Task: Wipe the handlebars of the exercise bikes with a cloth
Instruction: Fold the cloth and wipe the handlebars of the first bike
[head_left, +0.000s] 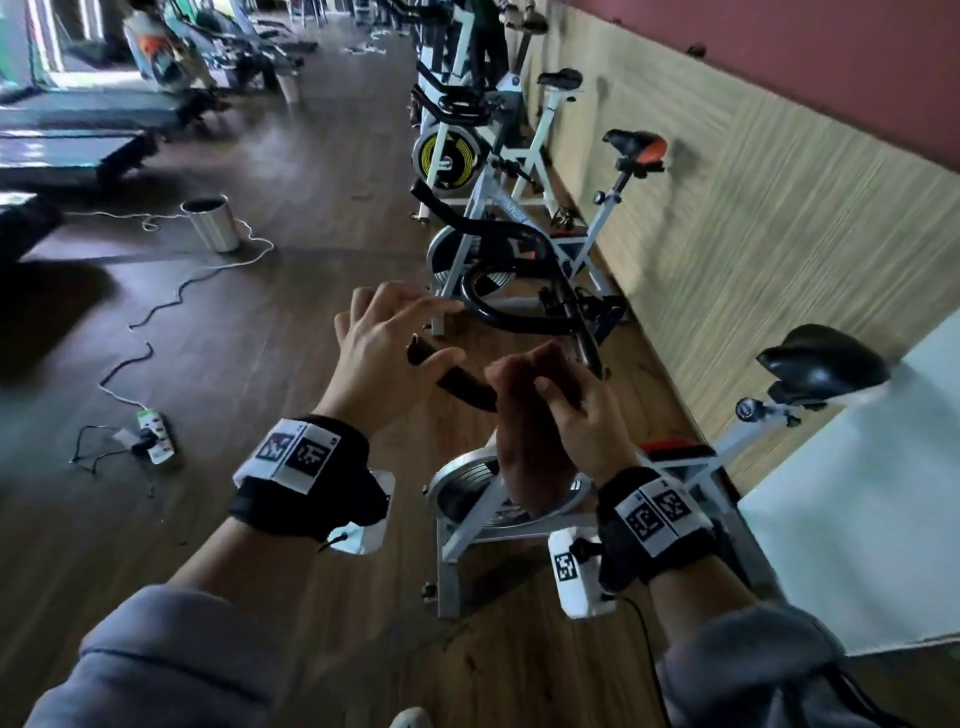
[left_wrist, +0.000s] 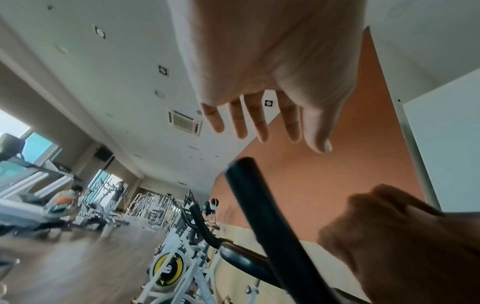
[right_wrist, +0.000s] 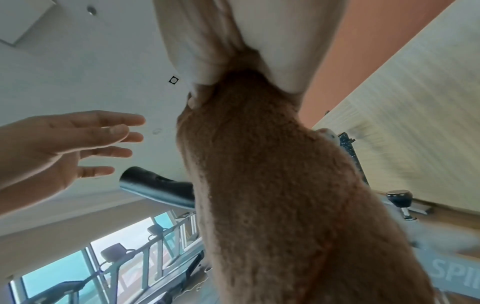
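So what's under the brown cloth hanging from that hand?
The brown cloth hangs from the right hand over the black handlebar, whose bare end pokes out left. Below is the bike's silver flywheel. The bar beneath the cloth is hidden.

1. Both forearms wear loose grey sleeves (head_left: 156, 670), pushed back short of the wrists.
2. A black wrist strap (head_left: 306, 478) wraps the left wrist; on it sits a white label with two black-and-white square code markers.
3. A matching black strap (head_left: 657, 525) on the right wrist carries the same kind of label.
4. A white camera block (head_left: 574, 571) with a square marker hangs below the right strap, with a thin black cable (head_left: 647, 649) trailing from it.
5. A white block (head_left: 371, 512) shows under the left strap.
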